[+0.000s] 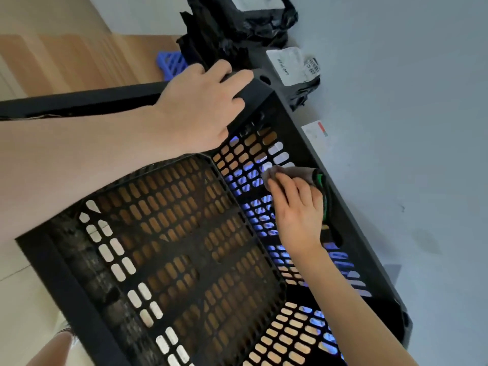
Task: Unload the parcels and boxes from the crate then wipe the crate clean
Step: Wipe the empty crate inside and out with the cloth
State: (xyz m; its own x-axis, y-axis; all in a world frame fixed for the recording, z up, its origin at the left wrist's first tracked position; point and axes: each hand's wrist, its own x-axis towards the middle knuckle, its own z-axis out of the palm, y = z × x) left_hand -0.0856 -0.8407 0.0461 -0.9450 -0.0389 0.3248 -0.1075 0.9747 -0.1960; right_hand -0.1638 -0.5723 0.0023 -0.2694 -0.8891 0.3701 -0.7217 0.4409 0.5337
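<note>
A black slotted plastic crate (79, 291) fills most of the view and holds no parcels. My left hand (198, 107) grips its far rim near the top corner, fingers curled over the edge. Inside the crate, my right hand (298, 210) presses a grey cloth with a green edge (298, 173) against the inner side wall on the right. Black plastic parcels (237, 25) with white labels lie outside the crate at the top, and another labelled black parcel (295, 67) lies beside the crate's corner.
A blue slotted crate (170, 63) shows behind the black one and through its slots. A white card with a red mark (317, 133) lies on the grey surface (409, 114) to the right. A wooden surface (79, 59) lies at the upper left.
</note>
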